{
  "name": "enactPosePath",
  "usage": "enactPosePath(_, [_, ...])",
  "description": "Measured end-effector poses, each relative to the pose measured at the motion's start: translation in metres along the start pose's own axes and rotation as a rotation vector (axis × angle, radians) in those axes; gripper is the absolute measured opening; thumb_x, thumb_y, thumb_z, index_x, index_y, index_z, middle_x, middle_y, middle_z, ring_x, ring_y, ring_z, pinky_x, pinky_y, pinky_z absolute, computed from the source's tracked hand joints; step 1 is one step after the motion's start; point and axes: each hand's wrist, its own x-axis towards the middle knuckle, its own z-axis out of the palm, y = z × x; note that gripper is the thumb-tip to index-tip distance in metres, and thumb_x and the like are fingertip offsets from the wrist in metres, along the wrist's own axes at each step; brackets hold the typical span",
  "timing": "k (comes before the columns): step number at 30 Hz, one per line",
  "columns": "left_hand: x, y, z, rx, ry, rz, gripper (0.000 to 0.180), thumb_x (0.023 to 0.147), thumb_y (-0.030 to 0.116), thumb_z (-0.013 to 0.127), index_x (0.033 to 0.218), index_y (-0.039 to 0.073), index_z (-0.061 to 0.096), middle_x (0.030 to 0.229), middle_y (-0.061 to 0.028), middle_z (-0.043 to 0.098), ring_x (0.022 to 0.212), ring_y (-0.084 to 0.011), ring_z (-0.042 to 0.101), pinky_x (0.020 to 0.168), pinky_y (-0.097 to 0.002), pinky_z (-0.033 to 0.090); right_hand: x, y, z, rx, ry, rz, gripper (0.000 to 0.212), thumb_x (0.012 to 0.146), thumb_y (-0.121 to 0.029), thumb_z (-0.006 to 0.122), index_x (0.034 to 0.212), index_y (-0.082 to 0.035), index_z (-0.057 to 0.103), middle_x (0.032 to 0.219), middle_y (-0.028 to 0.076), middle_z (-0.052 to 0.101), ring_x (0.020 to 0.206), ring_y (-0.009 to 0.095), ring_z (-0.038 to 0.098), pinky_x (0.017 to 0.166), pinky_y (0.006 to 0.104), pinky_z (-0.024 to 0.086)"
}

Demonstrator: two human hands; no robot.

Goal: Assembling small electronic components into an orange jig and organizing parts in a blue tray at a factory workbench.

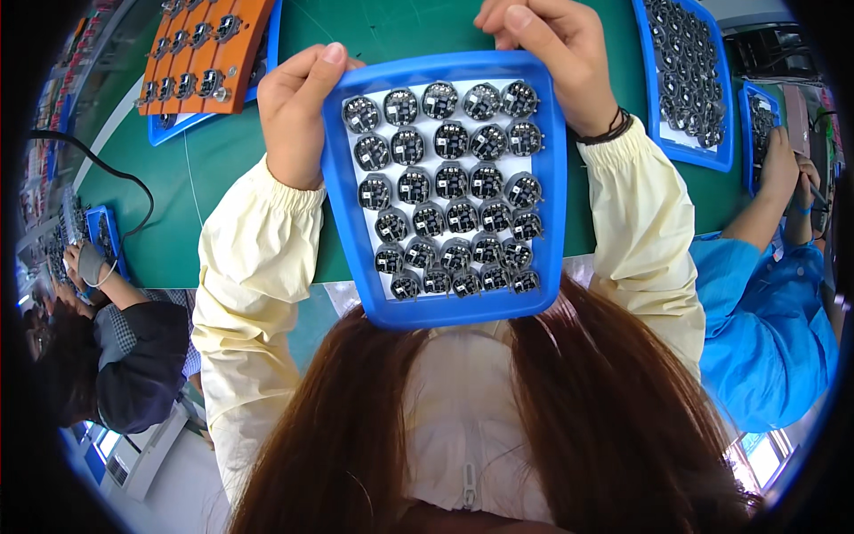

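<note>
A blue plastic tray (463, 309) is in front of me, its near end over my lap. On its white liner stand rows of small round black electronic modules (451, 181), several in each row. At the tray's far left corner my left hand (304, 111) is closed, thumb up along the rim, the other fingers partly hidden. My right hand (569, 67) lies against the far right corner with its fingers curled beyond the rim. The upper picture edge cuts part of it off, and what those fingers hold, if anything, cannot be made out.
On the green table (391, 31), an orange fixture board (209, 53) with modules sits over another blue tray (169, 133) at far left. A full blue tray (651, 116) lies at right. Co-workers sit either side: a dark sleeve (142, 356) left, a blue garment (756, 311) right. A black cable (116, 169) curves at left.
</note>
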Motion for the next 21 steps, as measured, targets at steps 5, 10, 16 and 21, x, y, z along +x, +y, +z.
enactPosePath(5, [0.001,-0.001,-0.001,-0.016,-0.016,-0.012,0.028,0.087,0.02,0.053,0.073,-0.003,0.058,0.068,-0.0044,0.058,0.058,-0.0071,0.05,0.055,-0.0199,0.04,0.001,-0.002,0.0,-0.104,-0.008,-0.011,0.025,0.084,-0.022,0.056,0.076,0.001,0.061,0.07,0.002,0.06,0.062,0.006,0.048,0.056,0.0205,0.037])
enactPosePath(10, [0.001,-0.001,0.002,-0.038,-0.008,-0.031,0.027,0.088,0.019,0.052,0.073,-0.003,0.059,0.066,-0.0037,0.058,0.057,-0.0068,0.05,0.054,-0.0196,0.04,-0.001,-0.005,0.001,-0.119,0.036,0.013,0.025,0.084,-0.023,0.056,0.076,0.001,0.062,0.069,0.002,0.06,0.062,0.006,0.048,0.057,0.0202,0.038])
enactPosePath(16, [-0.003,0.0,0.008,-0.028,-0.019,-0.025,0.027,0.088,0.019,0.052,0.073,-0.002,0.059,0.065,-0.003,0.058,0.055,-0.0063,0.05,0.053,-0.0193,0.039,-0.006,-0.01,-0.007,-0.166,0.02,0.017,0.027,0.085,-0.024,0.055,0.076,0.001,0.061,0.071,0.002,0.059,0.064,0.007,0.048,0.058,0.0203,0.038])
enactPosePath(21, [-0.001,-0.004,0.007,-0.049,-0.037,0.008,0.028,0.088,0.02,0.053,0.072,-0.002,0.059,0.064,-0.0023,0.058,0.055,-0.0058,0.049,0.052,-0.0192,0.038,-0.006,-0.014,-0.007,-0.226,0.018,0.004,0.028,0.086,-0.024,0.054,0.076,0.001,0.061,0.071,0.001,0.059,0.063,0.007,0.045,0.057,0.0204,0.037])
